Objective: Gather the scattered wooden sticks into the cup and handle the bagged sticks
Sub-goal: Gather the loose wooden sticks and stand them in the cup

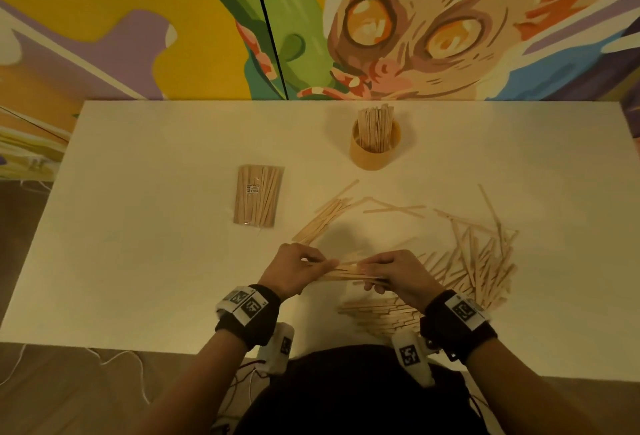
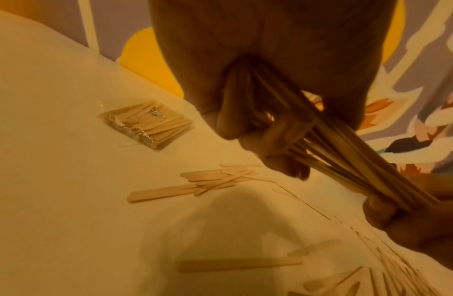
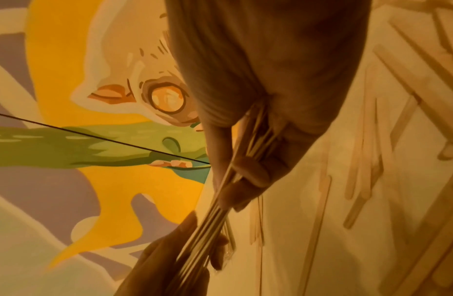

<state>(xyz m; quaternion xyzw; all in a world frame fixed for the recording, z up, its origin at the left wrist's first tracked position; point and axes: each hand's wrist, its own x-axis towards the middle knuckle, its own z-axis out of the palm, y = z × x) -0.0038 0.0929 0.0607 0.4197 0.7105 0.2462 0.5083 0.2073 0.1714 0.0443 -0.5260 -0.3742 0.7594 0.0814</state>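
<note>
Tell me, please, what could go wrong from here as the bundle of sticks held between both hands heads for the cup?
1. The bundle is splayed in the left hand, as the left wrist view shows; sticks may slip out once the right hand lets go.
2. The cup already holds many upright sticks; a fanned bundle could catch on them or tip it.
3. Loose sticks lie under the right forearm and could be swept off the table.

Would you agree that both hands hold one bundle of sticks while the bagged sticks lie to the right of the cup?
Not quite: the head view shows the bagged sticks lying left of the cup. Left hand and right hand do hold one bundle of sticks.
</note>
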